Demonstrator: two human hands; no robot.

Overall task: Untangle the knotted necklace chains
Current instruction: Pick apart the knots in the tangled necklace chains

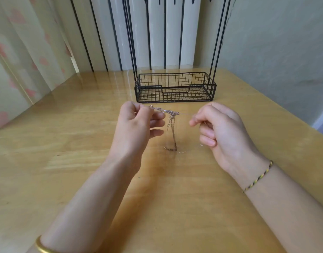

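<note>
Left hand (138, 123): pinches the bunched end.
Right hand (217, 128): pinches one fine strand.
Chains: thin rose-gold knotted necklace chains (170, 114), stretched between the hands, tails dangling to the glossy wooden table (66, 143).
Handling: likely light, limp, fragile; grip beside the knot.

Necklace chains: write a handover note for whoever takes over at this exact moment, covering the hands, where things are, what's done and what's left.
Left hand: pinches one end of the necklace chains, raised above the table.
Right hand: pinches a fine strand stretched sideways from the knot.
Loose lengths hang from the knot, their lower ends on the table. The wire basket stands behind, apart.
Done: one strand drawn out.
Left: the knot is bunched; tease it apart gently.
</note>
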